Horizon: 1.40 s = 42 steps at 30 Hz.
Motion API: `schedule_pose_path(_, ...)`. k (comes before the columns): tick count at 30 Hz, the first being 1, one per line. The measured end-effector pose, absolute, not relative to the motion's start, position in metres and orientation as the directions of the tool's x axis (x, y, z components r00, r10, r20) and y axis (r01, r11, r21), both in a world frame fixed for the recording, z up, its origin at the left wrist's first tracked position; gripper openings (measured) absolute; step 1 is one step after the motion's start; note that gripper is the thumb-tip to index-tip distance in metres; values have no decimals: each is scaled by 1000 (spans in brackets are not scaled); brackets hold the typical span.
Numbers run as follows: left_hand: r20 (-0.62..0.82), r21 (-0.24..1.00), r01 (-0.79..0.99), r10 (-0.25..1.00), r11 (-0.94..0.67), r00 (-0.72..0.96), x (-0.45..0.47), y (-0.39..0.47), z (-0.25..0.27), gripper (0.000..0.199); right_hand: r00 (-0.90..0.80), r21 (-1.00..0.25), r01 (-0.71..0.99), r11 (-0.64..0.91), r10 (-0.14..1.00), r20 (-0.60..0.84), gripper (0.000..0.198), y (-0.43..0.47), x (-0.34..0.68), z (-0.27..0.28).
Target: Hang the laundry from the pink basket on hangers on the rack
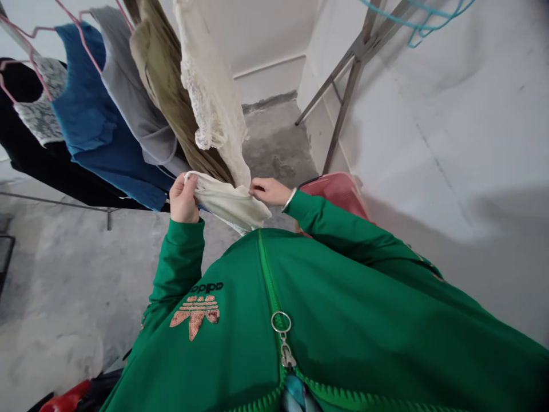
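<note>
A cream-white garment with lacy edging (212,86) hangs down from the top of the view, and its lower part spreads out in front of my chest. My left hand (184,199) is closed on the left edge of this lower part, thumb on top. On the other side, my right hand (269,190) pinches the same cloth near where it bends, fingers pressed together. Between both hands the fabric lies stretched and slightly folded. Its upper end is out of view.
Blue (92,109), grey (128,91), olive (165,86) and black clothes hang on pink hangers at the left. A metal rack leg (341,111) stands right of centre, with blue hangers (422,26) above. A pink plastic container (337,191) sits beside my right forearm, near the wall.
</note>
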<state>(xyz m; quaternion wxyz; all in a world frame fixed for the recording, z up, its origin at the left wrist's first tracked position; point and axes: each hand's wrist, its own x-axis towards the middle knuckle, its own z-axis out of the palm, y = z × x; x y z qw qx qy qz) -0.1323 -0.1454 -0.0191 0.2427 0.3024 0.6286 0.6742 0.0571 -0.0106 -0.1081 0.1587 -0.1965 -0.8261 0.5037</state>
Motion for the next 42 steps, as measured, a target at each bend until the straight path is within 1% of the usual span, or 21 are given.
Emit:
schedule_pose_path(2, 67, 998, 39, 718, -56, -693, -137, -147, -24, 31, -847, -893, 116, 436, 513, 140, 16, -7, 66, -104)
schedule_pose_path(4, 25, 999, 0, 737, -34, -676, -137, -148, -28, 32, -852, -908, 49, 416, 492, 179, 14, -8, 70, -101)
schedule_pose_path(6, 10, 999, -24, 754, -34, -657, -134, -148, -30, 32, -886, -930, 13, 368, 435, 160, 15, -13, 68, -100)
schedule_pose_path(9, 20, 998, -33, 781, -53, -624, -127, -145, -29, 32, -939, -946, 1, 324, 324, 110, 28, -27, 55, -107)
schedule_pose_path(11, 35, 996, -45, 793, -78, -609, -123, -145, -27, 32, -949, -951, -26, 307, 292, 120, 37, -35, 43, -116)
schedule_pose_path(14, 51, 991, -70, 795, -116, -604, -120, -146, -24, 33, -940, -957, -58, 283, 308, 148, 48, -41, 28, -133)
schedule_pose_path(16, 45, 989, -85, 795, -121, -605, -119, -149, -23, 33, -929, -953, -44, 299, 340, 149, 51, -41, 22, -141)
schedule_pose_path(18, 34, 988, -99, 794, -119, -607, -118, -151, -22, 33, -915, -944, -11, 331, 377, 143, 48, -41, 19, -147)
schedule_pose_path(20, 27, 987, -110, 789, -119, -614, -117, -154, -21, 33, -909, -926, 19, 376, 393, 141, 36, -42, 18, -149)
schedule_pose_path(22, 24, 987, -110, 780, -119, -625, -117, -155, -21, 33, -913, -905, 20, 424, 377, 156, 21, -43, 17, -150)
schedule_pose_path(23, 25, 987, -105, 774, -118, -633, -118, -156, -21, 32, -920, -898, 8, 440, 355, 166, 16, -45, 18, -150)
schedule_pose_path(25, 37, 990, -79, 749, -118, -662, -122, -156, -25, 31, -938, -905, -1, 426, 314, 149, 18, -46, 22, -150)
schedule_pose_path(28, 61, 995, -8, 660, -101, -749, -134, -157, -35, 26, -958, -936, 73, 345, 286, 31, 18, -44, 36, -146)
schedule_pose_path(31, -1, 1000, 2, 529, 5, -849, -147, -159, -49, 20, -955, -934, 152, 322, 292, -55, 20, -34, 57, -135)
schedule_pose_path(33, -92, 993, -48, 474, 104, -876, -151, -162, -57, 17, -948, -887, 222, 406, 303, -99, 23, -26, 73, -122)
schedule_pose_path(34, -135, 986, -72, 465, 150, -875, -152, -164, -61, 16, -940, -833, 274, 480, 319, -125, 24, -21, 80, -114)
schedule_pose_path(36, -199, 971, -103, 485, 218, -851, -152, -168, -65, 15, -919, -673, 360, 646, 369, -138, 25, -14, 92, -100)
schedule_pose_path(38, -219, 967, -109, 531, 230, -819, -150, -171, -68, 17, -905, -518, 394, 759, 419, -74, 22, -9, 100, -87)
schedule_pose_path(39, -216, 970, -110, 564, 216, -797, -149, -172, -70, 19, -899, -469, 393, 791, 437, -18, 20, -6, 102, -82)
schedule_pose_path(40, -211, 975, -116, 609, 191, -765, -148, -173, -71, 21, -890, -442, 389, 808, 453, 46, 18, -4, 104, -78)
schedule_pose_path(42, -195, 981, -141, 719, 136, -667, -147, -173, -74, 26, -855, -437, 378, 817, 488, 173, 16, 2, 107, -72)
